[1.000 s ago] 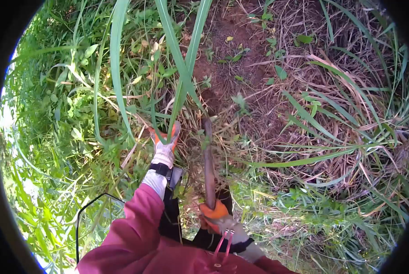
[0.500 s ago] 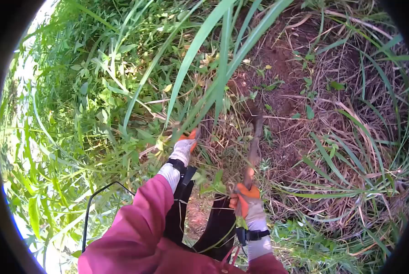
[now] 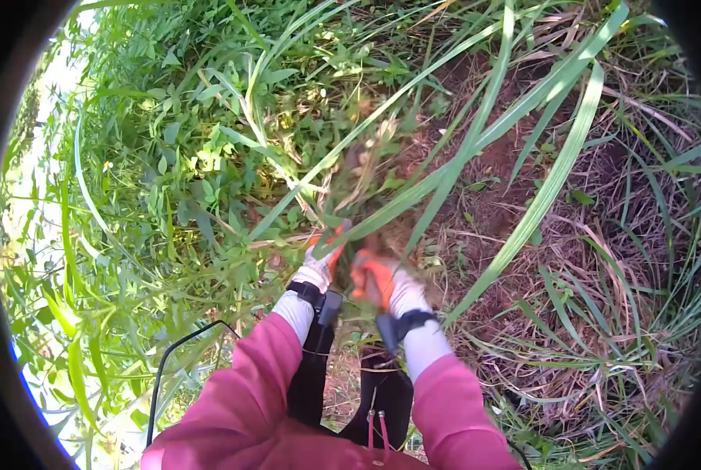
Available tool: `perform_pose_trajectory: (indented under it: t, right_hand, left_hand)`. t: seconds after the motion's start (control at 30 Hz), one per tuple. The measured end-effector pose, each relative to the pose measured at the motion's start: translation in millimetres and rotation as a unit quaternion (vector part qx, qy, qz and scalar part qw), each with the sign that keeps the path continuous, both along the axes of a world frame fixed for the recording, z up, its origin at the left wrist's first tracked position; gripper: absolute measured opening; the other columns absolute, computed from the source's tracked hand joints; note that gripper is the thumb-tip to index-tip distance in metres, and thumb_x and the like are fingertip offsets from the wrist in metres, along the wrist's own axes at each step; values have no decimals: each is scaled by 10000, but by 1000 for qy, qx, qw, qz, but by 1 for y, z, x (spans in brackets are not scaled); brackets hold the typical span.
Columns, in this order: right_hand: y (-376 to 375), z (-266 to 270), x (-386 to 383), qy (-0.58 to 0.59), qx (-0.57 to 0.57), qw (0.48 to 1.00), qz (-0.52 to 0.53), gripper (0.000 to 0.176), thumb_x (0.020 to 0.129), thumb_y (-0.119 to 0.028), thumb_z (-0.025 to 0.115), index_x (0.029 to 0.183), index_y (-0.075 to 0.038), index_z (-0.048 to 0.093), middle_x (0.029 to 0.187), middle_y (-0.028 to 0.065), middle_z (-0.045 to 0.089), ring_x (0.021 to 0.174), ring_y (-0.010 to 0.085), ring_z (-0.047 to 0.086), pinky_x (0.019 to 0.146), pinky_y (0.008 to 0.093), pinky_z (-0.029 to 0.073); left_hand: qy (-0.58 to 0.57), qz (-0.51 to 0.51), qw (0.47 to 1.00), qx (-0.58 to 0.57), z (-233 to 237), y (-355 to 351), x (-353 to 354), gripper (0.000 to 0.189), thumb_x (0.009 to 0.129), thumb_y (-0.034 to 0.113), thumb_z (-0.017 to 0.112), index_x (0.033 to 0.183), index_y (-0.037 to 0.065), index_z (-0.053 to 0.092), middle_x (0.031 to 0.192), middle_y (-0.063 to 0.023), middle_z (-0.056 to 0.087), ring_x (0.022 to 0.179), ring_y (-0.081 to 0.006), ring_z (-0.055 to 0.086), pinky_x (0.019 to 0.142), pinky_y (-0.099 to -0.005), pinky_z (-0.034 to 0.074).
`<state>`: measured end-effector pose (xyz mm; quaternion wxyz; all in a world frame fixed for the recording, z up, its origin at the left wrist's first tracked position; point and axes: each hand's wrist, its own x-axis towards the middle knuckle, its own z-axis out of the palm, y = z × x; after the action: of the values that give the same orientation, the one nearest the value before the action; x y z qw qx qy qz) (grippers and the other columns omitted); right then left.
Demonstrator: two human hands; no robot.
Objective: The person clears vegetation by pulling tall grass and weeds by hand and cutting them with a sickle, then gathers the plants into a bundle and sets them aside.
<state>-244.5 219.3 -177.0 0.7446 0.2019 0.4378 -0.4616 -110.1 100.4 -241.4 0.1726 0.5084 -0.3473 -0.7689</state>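
My left hand (image 3: 325, 252), in a white glove with orange palm and fingers, is closed around the base of a clump of long green grass (image 3: 487, 141). Its broad blades arch up and to the right. Close beside it, my right hand (image 3: 378, 280), gloved the same way, makes a fist around a wooden-handled tool. Motion smears the tool now, and grass partly covers it; its head cannot be made out. Both hands are low, just in front of my dark trouser legs (image 3: 310, 384).
Dense leafy weeds (image 3: 186, 157) fill the left side. Reddish soil (image 3: 503, 184) shows at centre right, with dry cut grass (image 3: 570, 290) beyond it. A thin black curved rod (image 3: 162, 368) stands by my left sleeve.
My right hand has moved up and left with the tool, from lower right to beside my left hand. The long blades have swung right. My left hand has hardly moved.
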Motion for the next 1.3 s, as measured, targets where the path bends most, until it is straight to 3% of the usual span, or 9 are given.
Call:
perform_pose_trajectory:
  t: [0.13,0.23,0.43,0.67,0.77,0.97,1.1,1.23,1.3]
  right_hand:
    - [57,85,37,-209,-54,954,-209,312,915,-165,539,1207,-56,516,808,41,565,622,137,566,584,371,509]
    - [90,121,32,-172,-43,966,-188,332,926,-225,538,1201,-41,516,784,19,545,603,120,542,593,367,475]
    - [218,218,38,-256,-91,946,-175,398,915,-340,572,1152,-26,509,768,49,546,642,170,574,611,402,485]
    - [353,367,51,-104,33,983,-151,384,868,-325,642,1087,-35,518,713,73,560,557,135,557,489,320,510]
    - [388,437,81,-19,33,990,-139,426,845,-367,660,1076,-42,509,720,77,549,579,138,575,497,334,522]
    - [440,502,174,152,-31,969,-191,327,855,-238,653,1085,-40,530,846,75,582,657,153,601,515,324,516]
    - [431,521,240,308,-14,924,-225,340,840,-223,665,1086,-27,534,899,74,590,722,158,620,571,307,529]
    - [396,540,279,398,43,871,-285,356,832,-216,670,1097,-14,546,903,60,607,728,161,630,599,301,535]
    - [390,536,293,424,41,850,-309,334,824,-198,672,1076,-10,561,881,61,617,730,160,634,601,298,537]
  left_hand:
    - [-220,-90,967,86,65,-23,-21,567,814,541,663,1020,13,652,886,-76,626,834,-150,542,719,-329,443]
    - [107,143,963,201,-4,24,-19,378,985,287,458,1189,-23,533,1125,-151,604,1028,-216,596,868,-358,513]
    - [118,74,950,278,21,136,-6,436,900,96,576,1300,-40,465,1278,-151,535,1221,-224,487,972,-348,442]
    - [216,-308,923,83,87,265,-36,372,967,96,447,1322,-9,470,1323,-132,516,1137,-191,534,953,-306,426]
    - [191,-505,812,-222,185,268,-55,362,997,204,431,1280,-5,514,1245,-131,569,1149,-175,524,1002,-280,389]
    - [133,-620,744,-213,416,293,-86,417,985,231,470,1310,-27,434,1248,-142,526,1145,-197,502,975,-309,417]
    - [427,-451,783,6,451,315,-91,289,961,121,505,1220,-7,513,1121,-65,596,1002,-142,569,842,-275,457]
    - [483,-405,620,-468,514,326,-102,243,949,143,538,1152,12,566,1018,-41,608,907,-148,579,785,-259,461]
    - [374,-506,690,-358,560,340,-94,287,970,169,505,1204,6,542,1111,-70,607,1002,-150,584,860,-277,453]
